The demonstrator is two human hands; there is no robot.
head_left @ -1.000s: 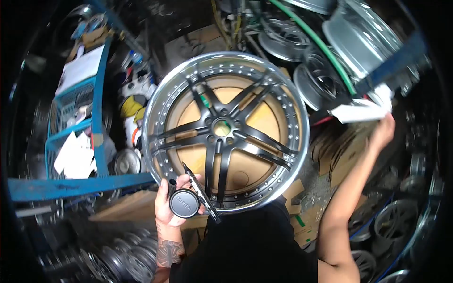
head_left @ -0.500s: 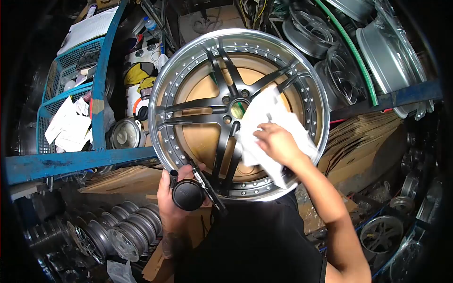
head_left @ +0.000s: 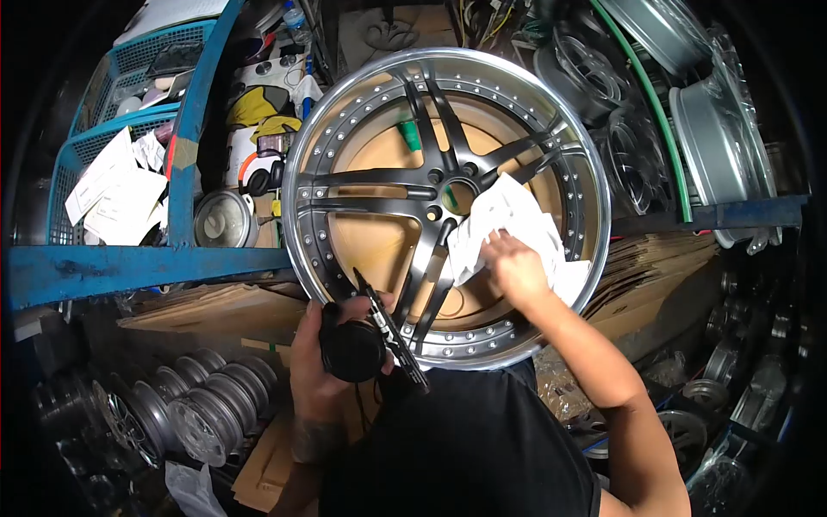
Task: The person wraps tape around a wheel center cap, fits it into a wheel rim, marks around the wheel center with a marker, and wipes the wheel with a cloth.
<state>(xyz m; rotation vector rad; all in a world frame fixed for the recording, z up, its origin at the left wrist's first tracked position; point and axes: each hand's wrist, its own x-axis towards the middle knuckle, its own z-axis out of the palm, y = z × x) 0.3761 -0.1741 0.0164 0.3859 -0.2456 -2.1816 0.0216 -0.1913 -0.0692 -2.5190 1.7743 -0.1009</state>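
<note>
A large wheel rim [head_left: 601, 185] with a polished lip, dark double spokes and several small bolts lies in front of me. My right hand [head_left: 517, 271] is closed on a crumpled white cloth [head_left: 495, 211], which covers the lower right spokes and part of the rim's face. At the rim's lower left edge, my left hand [head_left: 312, 366] grips a black marker pen [head_left: 389, 330], held slanted with its tip toward the rim. That same hand also holds a black round object [head_left: 352, 351] with a disc-like face; its kind is unclear. Some left fingers are hidden behind these things.
Blue baskets [head_left: 53, 198] with papers stand left behind a blue metal frame [head_left: 129, 274]. Several wheels [head_left: 202, 426] lie below left, and wrapped rims [head_left: 719, 129] are stacked at right beside a green hose [head_left: 656, 116]. Flattened cardboard [head_left: 650, 276] lies under the right side.
The view has shifted slightly. My right hand and the cloth have moved a little lower relative to the hub, and the cloth is bunched differently. My left hand still holds the pen and round object.
</note>
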